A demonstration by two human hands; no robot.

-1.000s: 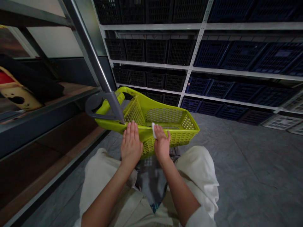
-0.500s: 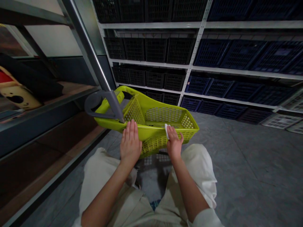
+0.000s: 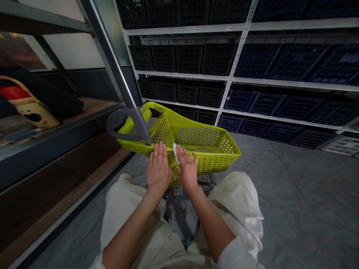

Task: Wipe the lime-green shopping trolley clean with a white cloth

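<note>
A lime-green plastic shopping basket (image 3: 221,163) with mesh sides and a grey handle (image 3: 114,125) stands in front of my knees. My left hand (image 3: 159,168) lies with fingers stretched out on its near rim, close to the foot of the handle. Just right of it, my right hand (image 3: 187,166) presses a white cloth (image 3: 176,153) against the same rim. Part of the cloth is covered by the fingers. A mesh divider (image 3: 164,129) splits off the basket's handle end.
Behind the basket, white shelving (image 3: 182,76) carries black crates (image 3: 189,58) and blue crates (image 3: 256,59). At left, a metal-framed shelf (image 3: 92,108) holds a yellow bag with a cartoon face (image 3: 39,114) and a phone-like slab (image 3: 21,135). Grey floor (image 3: 283,186) spreads to the right.
My right hand has slid left along the near rim with the white cloth, coming close to my left hand. The left hand keeps its place on the rim. The view has shifted slightly.
</note>
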